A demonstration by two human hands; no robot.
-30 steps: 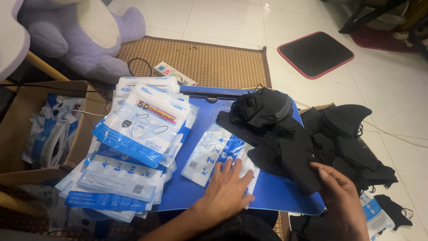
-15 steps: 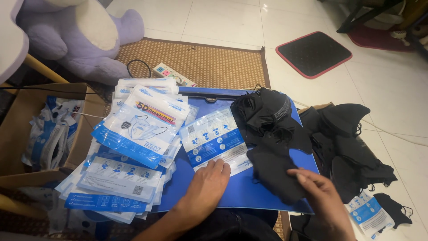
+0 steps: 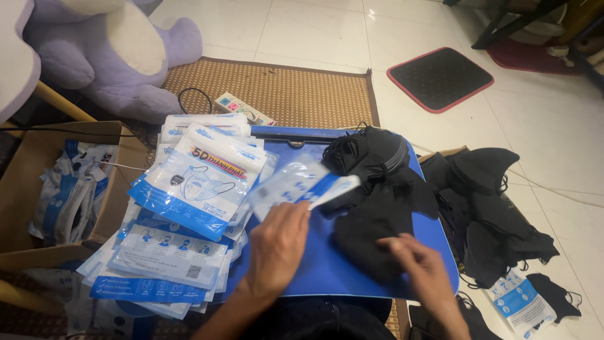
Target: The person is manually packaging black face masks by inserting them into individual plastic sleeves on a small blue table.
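My left hand (image 3: 277,249) lifts a blue and white plastic mask pouch (image 3: 302,184) above the blue tray (image 3: 314,271); the pouch is blurred by motion. My right hand (image 3: 421,264) pinches the near edge of a flat stack of black face masks (image 3: 374,226) lying on the tray. Behind it a heap of black masks (image 3: 371,154) sits at the tray's far right corner.
Stacks of blue and white pouches (image 3: 189,208) lie left of the tray. A cardboard box (image 3: 25,189) with pouches stands far left. More black masks (image 3: 491,208) lie on the floor at right, with a pouch (image 3: 519,302). A purple plush toy (image 3: 113,56), power strip (image 3: 245,108) and black mat (image 3: 440,77) lie beyond.
My left hand picked the pouch up off the tray and swung it up and to the right. My right hand moved left onto the stack of black masks.
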